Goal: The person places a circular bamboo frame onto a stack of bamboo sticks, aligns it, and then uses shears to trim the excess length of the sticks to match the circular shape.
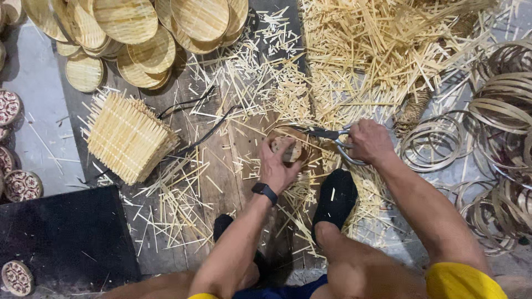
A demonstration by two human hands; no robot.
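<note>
Head view, looking straight down past my own knees. My left hand [279, 166] sat just below frame centre, fingers curled around a small round woven bamboo disc [287, 148] and pressing it onto a wooden block [305, 145]. The disc lay flat, face up, partly hidden under the fingers. My right hand [370, 141] was at about 3 o'clock from the disc, near but not touching it, closed through the loops of a pair of scissors [332, 138].

The relation that mattered: the scissors' long axis ran nearly level, from 3 o'clock toward 9 o'clock, blades pointing left at the disc's upper edge, around its 1 o'clock rim. The tips appeared to meet that rim. I could not tell whether the blades were parted or closed. The left hand was the nearer one, already on the disc. The disc, being round, had no long axis of its own.

Around it:
- Loose bamboo offcuts [354, 61] piled from 12 to 2 o'clock.
- Stack of untrimmed square woven mats [127, 138] at 9 o'clock, well apart.
- Finished round discs [138, 33] heaped at 11 o'clock.
- Coiled bamboo hoops [499, 111] at 3 o'clock, far right.
- Dark-socked foot [335, 199] just below the block, at 5 o'clock.
</note>
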